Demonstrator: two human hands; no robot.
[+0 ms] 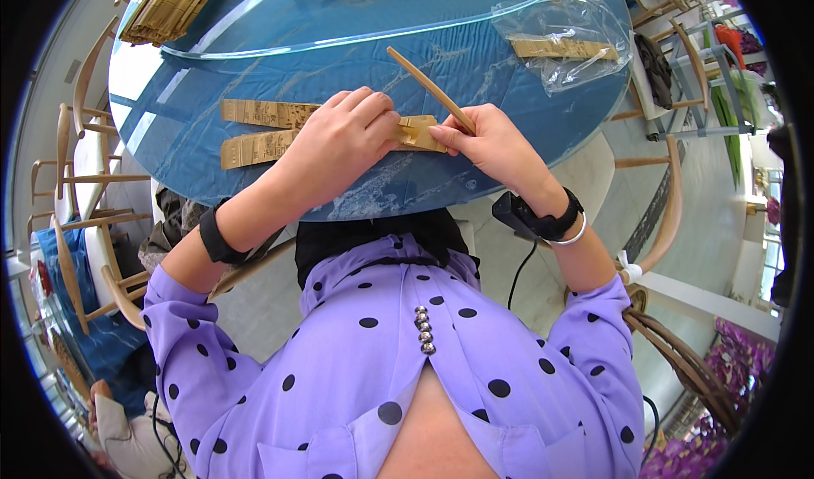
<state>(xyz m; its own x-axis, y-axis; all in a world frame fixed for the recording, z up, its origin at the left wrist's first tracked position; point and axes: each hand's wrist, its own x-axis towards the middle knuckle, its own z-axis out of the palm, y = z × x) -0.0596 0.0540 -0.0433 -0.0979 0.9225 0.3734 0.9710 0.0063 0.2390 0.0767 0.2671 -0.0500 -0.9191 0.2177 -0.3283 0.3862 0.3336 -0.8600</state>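
My left hand (352, 136) is closed, its fingers pinching one end of a brown paper sleeve (420, 131) above the table's near edge. My right hand (500, 144) grips a slim tan wooden stick (431, 87), like a chopstick, which slants up and to the left. The right thumb also presses on the sleeve's right end. Beneath and left of my left hand, two flat brown printed paper sleeves, a far one (259, 112) and a near one (254, 149), lie side by side. My left hand and forearm cover their right ends.
The round blue marbled table (509, 131) carries a raised glass turntable (365, 13). A stack of brown sleeves (174, 4) sits at the far left. A clear plastic bag (585, 64) with a brown strip (551, 48) lies far right. Wooden chairs (670, 199) surround the table.
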